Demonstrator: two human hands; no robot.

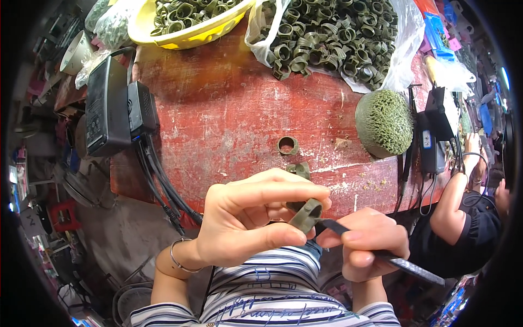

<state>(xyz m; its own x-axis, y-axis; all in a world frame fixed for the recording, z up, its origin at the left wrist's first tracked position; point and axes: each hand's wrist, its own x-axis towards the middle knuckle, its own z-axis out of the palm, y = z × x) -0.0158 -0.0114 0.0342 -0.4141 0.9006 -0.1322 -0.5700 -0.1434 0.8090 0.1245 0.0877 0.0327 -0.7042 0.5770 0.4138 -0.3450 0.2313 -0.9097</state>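
My left hand (229, 220), in the lower middle of the frame, is closed at the fingertips on a small olive-green ring with a raised lug on its band (302, 219), pinched between thumb and fingers. My right hand (368, 240), just right of it, is clamped around a slim, dark, flat-bladed tool with a speckled grey shaft (411, 267). The ring lies to the upper left of my right hand, and the tool's long axis slants from that ring down toward the lower right. Its narrow tip comes right up to the ring's right side; I can't tell whether the two touch. The ring tilts, its opening turned toward the upper right, and my left hand is the nearer one since it holds it.

Above my fingers, on the worn red tabletop (234, 114), lie a loose green ring (287, 145) and, just below it, a second green piece (298, 170). A squat green cylinder with a bumpy top (384, 122) stands farther right.
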